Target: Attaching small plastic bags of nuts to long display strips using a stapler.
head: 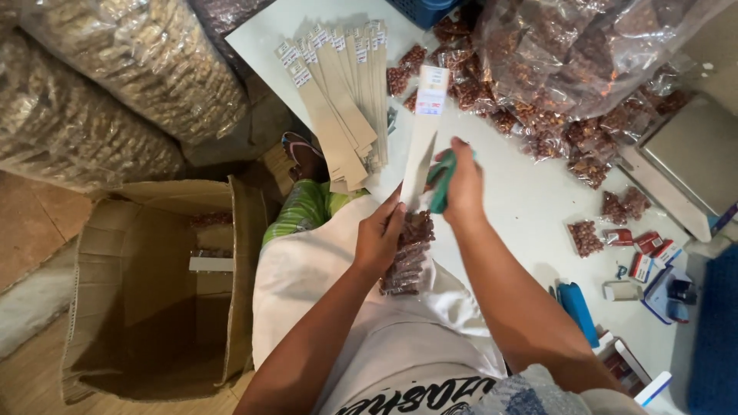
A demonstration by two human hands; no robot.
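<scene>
Item: long cardboard strip [423, 142] hung with small nut packets [407, 257], held upright over my lap at the edge of the white table [530, 200]. My left hand [378, 234] pinches its lower part; my right hand [461, 180] is closed around a green stapler [441, 180] against it. Nearby: a fan of spare strips [338, 100], loose packets [588, 237], an open carton [154, 284] on the floor to my left

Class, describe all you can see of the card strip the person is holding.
The card strip is long, narrow, pale beige cardboard with a white printed label at its far end. It stands tilted over the white table. Small clear packets of brown nuts hang along its lower part. The left hand grips it; the right hand presses a green stapler against it.
</scene>
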